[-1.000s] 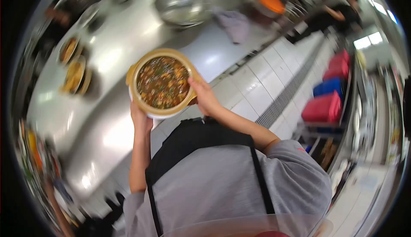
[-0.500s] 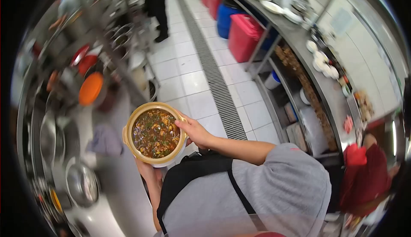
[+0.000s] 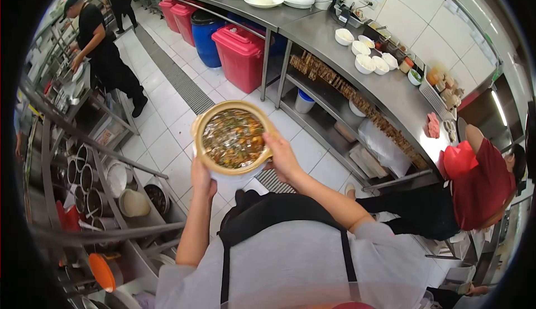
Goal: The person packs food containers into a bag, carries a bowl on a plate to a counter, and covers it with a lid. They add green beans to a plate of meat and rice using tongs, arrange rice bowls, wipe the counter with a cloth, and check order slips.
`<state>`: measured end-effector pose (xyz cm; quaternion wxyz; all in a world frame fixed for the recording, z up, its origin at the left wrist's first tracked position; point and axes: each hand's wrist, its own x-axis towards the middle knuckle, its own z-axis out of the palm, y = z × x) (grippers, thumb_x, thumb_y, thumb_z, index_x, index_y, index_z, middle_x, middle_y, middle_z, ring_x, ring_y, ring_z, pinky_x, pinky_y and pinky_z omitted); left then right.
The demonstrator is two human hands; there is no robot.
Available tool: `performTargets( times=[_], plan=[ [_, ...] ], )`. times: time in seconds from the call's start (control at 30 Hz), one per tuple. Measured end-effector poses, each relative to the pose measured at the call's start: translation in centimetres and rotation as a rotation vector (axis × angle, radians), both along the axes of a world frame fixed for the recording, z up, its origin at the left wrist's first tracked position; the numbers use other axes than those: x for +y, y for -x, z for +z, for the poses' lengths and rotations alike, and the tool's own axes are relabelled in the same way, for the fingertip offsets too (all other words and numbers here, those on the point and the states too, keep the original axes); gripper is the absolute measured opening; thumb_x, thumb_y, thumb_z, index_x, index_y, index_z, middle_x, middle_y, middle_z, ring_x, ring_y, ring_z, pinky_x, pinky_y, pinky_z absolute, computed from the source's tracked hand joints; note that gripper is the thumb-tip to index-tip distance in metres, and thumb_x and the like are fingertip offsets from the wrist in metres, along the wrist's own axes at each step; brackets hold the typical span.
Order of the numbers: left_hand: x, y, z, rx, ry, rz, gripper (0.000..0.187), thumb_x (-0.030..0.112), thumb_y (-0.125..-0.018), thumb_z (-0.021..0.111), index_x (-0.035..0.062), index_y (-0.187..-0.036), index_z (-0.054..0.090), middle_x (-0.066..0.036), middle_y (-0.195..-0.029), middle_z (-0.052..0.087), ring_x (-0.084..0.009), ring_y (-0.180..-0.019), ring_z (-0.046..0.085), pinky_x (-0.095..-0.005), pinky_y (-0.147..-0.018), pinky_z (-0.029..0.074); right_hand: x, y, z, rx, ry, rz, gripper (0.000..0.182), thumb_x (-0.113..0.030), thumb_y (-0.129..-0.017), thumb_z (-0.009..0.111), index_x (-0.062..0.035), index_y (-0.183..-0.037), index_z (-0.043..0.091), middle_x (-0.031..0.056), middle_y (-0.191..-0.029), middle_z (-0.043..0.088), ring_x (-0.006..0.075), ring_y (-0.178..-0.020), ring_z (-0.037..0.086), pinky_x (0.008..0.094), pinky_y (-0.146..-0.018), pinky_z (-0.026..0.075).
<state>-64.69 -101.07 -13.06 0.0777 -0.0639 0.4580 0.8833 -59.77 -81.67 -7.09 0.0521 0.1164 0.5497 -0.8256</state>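
Both my hands carry a tan-rimmed clay pot in front of my chest, above the tiled floor. Dark brown soup with chopped greens and small pieces fills it, its surface glossy. My right hand grips the right side, the thumb at the rim and the other fingers mostly hidden beneath. At the lower left side, my left hand holds the pot, with its fingertips out of sight. The pot's underside looks white.
A steel counter along the right holds white bowls and plates. Red bins and a blue barrel stand below. A person in dark red is close at right; another in black works at left. A metal rack is left.
My view and body have swung right, away from the left worktop. The pot has come round with me, still in both hands, and its soup surface looks rippled.
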Motion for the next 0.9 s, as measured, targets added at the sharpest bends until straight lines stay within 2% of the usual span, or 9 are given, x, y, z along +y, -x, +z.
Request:
performTargets(
  times=[0.23,0.33,0.4,0.47,0.53,0.7,0.8,0.83,0.9],
  plan=[
    [15.8,19.1,-2.9,0.143,0.131,-0.161,0.025,0.016,-0.09,0.04,-0.0008,-0.106,0.048,-0.009,-0.094,0.057,-0.0145,-0.084,0.055,-0.0279,-0.075,0.045,10.7,12.5,-0.4,0.043,-0.041,-0.429,0.039,-0.031,-0.09,0.04,-0.0143,-0.125,0.036,0.0063,-0.096,0.056,0.0168,-0.072,0.062,0.0338,-0.05,0.055],
    [22.0,26.1,-2.1,0.292,0.436,-0.213,0.026,0.02,-0.089,0.042,-0.0024,-0.1,0.051,-0.01,-0.092,0.057,-0.0152,-0.087,0.054,-0.0254,-0.074,0.042,16.9,18.7,-2.4,0.02,-0.044,-0.509,0.046,-0.029,-0.088,0.041,-0.0173,-0.132,0.029,0.0091,-0.104,0.053,0.0183,-0.078,0.062,0.0324,-0.047,0.055],
    [25.9,31.2,-3.3,0.428,0.584,-0.257,0.029,0.023,-0.088,0.044,-0.0028,-0.098,0.052,-0.013,-0.091,0.057,-0.0197,-0.087,0.054,-0.0282,-0.075,0.042,19.6,22.0,-2.0,0.002,-0.034,-0.558,0.042,-0.029,-0.089,0.036,-0.0179,-0.13,0.031,0.0072,-0.104,0.054,0.0187,-0.081,0.061,0.0359,-0.056,0.056],
    [29.8,35.4,-2.6,0.511,0.793,-0.267,0.027,0.021,-0.086,0.043,-0.002,-0.099,0.05,-0.024,-0.088,0.058,-0.0349,-0.087,0.057,-0.0395,-0.075,0.043,22.5,25.2,-2.0,-0.04,-0.027,-0.644,0.039,-0.03,-0.09,0.036,-0.0164,-0.127,0.034,0.006,-0.103,0.054,0.0166,-0.078,0.061,0.0295,-0.053,0.053],
    [33.8,39.9,-3.3,0.53,0.853,-0.334,0.026,0.021,-0.084,0.045,-0.0007,-0.098,0.05,-0.025,-0.093,0.057,-0.0389,-0.09,0.054,-0.0416,-0.077,0.042,26.5,28.4,-4.7,-0.012,-0.062,-0.676,0.036,-0.03,-0.09,0.036,-0.0149,-0.123,0.038,0.0052,-0.103,0.054,0.0134,-0.071,0.06,0.0232,-0.047,0.046],
    [41.3,49.7,-4.6,0.586,1.058,-0.514,0.029,0.022,-0.074,0.056,-0.0004,-0.092,0.061,-0.021,-0.092,0.059,-0.0334,-0.089,0.057,-0.0392,-0.077,0.043,33.7,35.9,-6.8,-0.097,-0.017,-0.752,0.039,-0.033,-0.09,0.039,-0.0071,-0.118,0.04,0.004,-0.111,0.052,0.0144,-0.099,0.052,0.0324,-0.08,0.042],
    [44.4,53.3,-5.0,0.555,1.194,-0.574,0.028,0.024,-0.07,0.057,0.0032,-0.087,0.064,-0.021,-0.082,0.061,-0.0335,-0.08,0.06,-0.0392,-0.073,0.045,38.7,40.0,-8.8,-0.083,-0.068,-0.718,0.042,-0.034,-0.089,0.041,-0.0072,-0.122,0.039,0.0051,-0.112,0.052,0.0142,-0.102,0.049,0.0326,-0.085,0.039],
    [45.3,54.1,-5.6,0.502,1.196,-0.552,0.027,0.024,-0.07,0.057,0.0042,-0.086,0.065,-0.021,-0.081,0.061,-0.0336,-0.078,0.06,-0.0391,-0.072,0.046,40.4,41.4,-10.4,0.007,-0.102,-0.683,0.053,-0.039,-0.087,0.042,-0.008,-0.129,0.035,0.0098,-0.122,0.046,0.0201,-0.113,0.04,0.0342,-0.094,0.03],
    [46.7,56.0,-6.3,0.453,1.174,-0.478,0.027,0.022,-0.068,0.057,0.0054,-0.087,0.065,-0.022,-0.081,0.061,-0.0338,-0.078,0.06,-0.0379,-0.071,0.047,42.3,42.9,-8.4,-0.058,-0.186,-0.599,0.056,-0.041,-0.087,0.042,-0.0067,-0.131,0.032,0.0117,-0.125,0.043,0.0205,-0.115,0.038,0.0339,-0.096,0.029]
  ],
)
